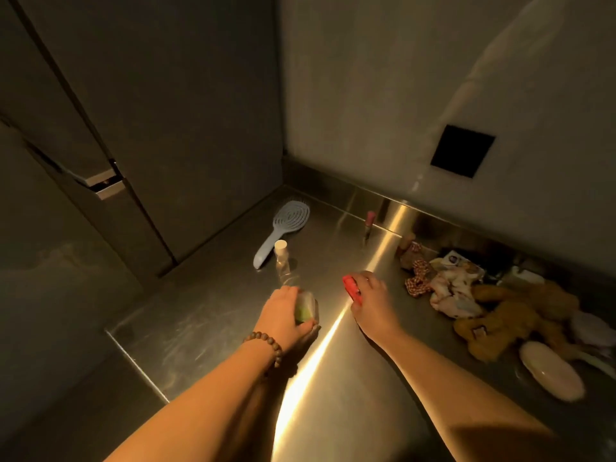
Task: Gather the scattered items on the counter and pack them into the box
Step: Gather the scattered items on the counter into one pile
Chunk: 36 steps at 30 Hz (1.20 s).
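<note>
Steel counter point(206, 328) under dim light: left hand point(283, 315) grips a clear green-filled jar point(307, 308), right hand point(370, 301) clutches a red item point(351, 288); hairbrush point(283, 228) lies at eleven o'clock.

Grey cabinet doors point(160, 128) stand along the left, reaching down to the counter's left edge. One door edge shows a pale recessed handle point(103, 183). A plain light wall point(400, 78) rises behind the counter and meets the cabinet in the far corner. A black square panel point(462, 151) is set in the wall, to the right. A low metal upstand point(336, 188) runs along the wall's base.
</note>
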Each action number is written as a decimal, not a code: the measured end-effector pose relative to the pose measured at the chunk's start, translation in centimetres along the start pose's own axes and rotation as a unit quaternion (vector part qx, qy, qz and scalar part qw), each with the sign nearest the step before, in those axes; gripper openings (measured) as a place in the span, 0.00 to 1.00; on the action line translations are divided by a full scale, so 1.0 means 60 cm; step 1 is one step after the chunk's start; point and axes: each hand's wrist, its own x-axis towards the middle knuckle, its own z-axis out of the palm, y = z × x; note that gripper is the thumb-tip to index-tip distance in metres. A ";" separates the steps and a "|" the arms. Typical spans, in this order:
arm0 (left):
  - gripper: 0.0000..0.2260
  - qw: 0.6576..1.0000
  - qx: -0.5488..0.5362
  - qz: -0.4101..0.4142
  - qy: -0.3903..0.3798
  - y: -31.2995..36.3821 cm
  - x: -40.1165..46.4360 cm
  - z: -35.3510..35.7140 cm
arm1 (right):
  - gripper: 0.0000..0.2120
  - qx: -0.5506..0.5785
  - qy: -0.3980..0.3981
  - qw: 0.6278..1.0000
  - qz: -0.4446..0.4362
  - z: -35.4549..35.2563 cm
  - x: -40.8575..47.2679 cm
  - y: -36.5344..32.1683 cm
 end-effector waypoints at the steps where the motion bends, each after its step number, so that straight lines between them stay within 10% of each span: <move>1: 0.28 1.000 -0.002 0.020 -0.003 0.023 0.013 0.008 | 0.20 -0.003 0.016 1.000 -0.001 -0.015 -0.004 0.012; 12: 0.29 0.986 -0.031 0.154 -0.049 0.246 0.099 0.132 | 0.19 -0.035 0.137 0.983 0.120 -0.237 0.010 0.217; 36: 0.43 0.938 0.150 0.217 -0.225 0.301 0.149 0.264 | 0.28 -0.150 0.030 0.986 0.070 -0.202 -0.011 0.273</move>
